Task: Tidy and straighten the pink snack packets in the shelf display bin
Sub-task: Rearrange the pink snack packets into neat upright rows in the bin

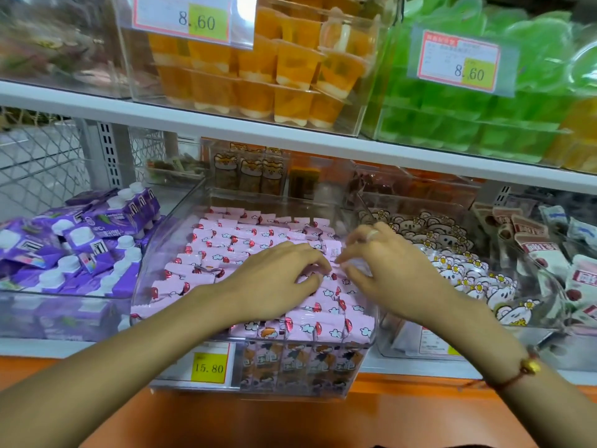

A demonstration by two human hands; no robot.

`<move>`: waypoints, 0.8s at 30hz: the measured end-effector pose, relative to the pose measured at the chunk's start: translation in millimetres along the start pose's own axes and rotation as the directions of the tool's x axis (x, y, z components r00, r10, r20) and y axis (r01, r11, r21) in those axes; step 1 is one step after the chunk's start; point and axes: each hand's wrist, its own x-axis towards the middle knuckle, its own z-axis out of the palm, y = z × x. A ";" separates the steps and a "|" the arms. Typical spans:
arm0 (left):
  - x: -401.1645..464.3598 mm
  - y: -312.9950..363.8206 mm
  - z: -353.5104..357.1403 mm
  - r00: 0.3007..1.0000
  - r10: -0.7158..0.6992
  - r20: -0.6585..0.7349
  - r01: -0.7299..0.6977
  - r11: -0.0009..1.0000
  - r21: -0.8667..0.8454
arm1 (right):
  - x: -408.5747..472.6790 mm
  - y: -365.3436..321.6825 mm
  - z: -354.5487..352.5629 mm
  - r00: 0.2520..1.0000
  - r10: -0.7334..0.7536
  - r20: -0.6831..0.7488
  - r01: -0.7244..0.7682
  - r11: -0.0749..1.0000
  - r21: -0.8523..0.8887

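Note:
Several pink snack packets (219,244) with red and white prints fill a clear plastic display bin (142,273) on the middle shelf. Both of my hands are inside the bin over its right half. My left hand (277,276) lies palm down on the packets, its fingers curved with the tips touching packets near the middle. My right hand (384,266) is just to the right, with thumb and fingertips pinching the edge of one pink packet (332,252) that stands up from the pile. The packets under both hands are hidden.
A bin of purple drink cartons (80,240) stands to the left. A bin of white cartoon-print packets (458,273) stands to the right. The upper shelf (193,119) holds orange jelly cups (284,69) and green ones (484,124). A yellow price tag (209,367) hangs below.

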 end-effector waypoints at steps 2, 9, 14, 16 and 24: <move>3.8 0.9 0.2 0.998 0.011 0.058 -0.013 1.000 0.026 | -9.1 4.1 1.4 0.983 0.120 -0.142 -0.098 0.983 0.157; 21.9 3.4 3.2 0.971 0.018 0.238 -0.066 0.979 0.192 | -24.8 6.6 22.4 0.946 0.325 0.014 -0.269 0.757 0.596; 23.7 -0.9 3.2 0.959 0.065 0.276 -0.112 0.981 0.160 | -29.1 4.1 26.9 0.937 0.349 0.035 -0.253 0.602 0.757; 19.7 -2.5 4.8 0.957 0.077 0.281 -0.121 0.982 0.143 | -28.8 3.0 27.8 0.932 0.360 0.038 -0.261 0.596 0.760; 25.4 -3.6 0.1 0.963 0.037 0.266 -0.024 0.998 -0.052 | -28.6 3.0 29.6 0.927 0.373 0.030 -0.260 0.586 0.767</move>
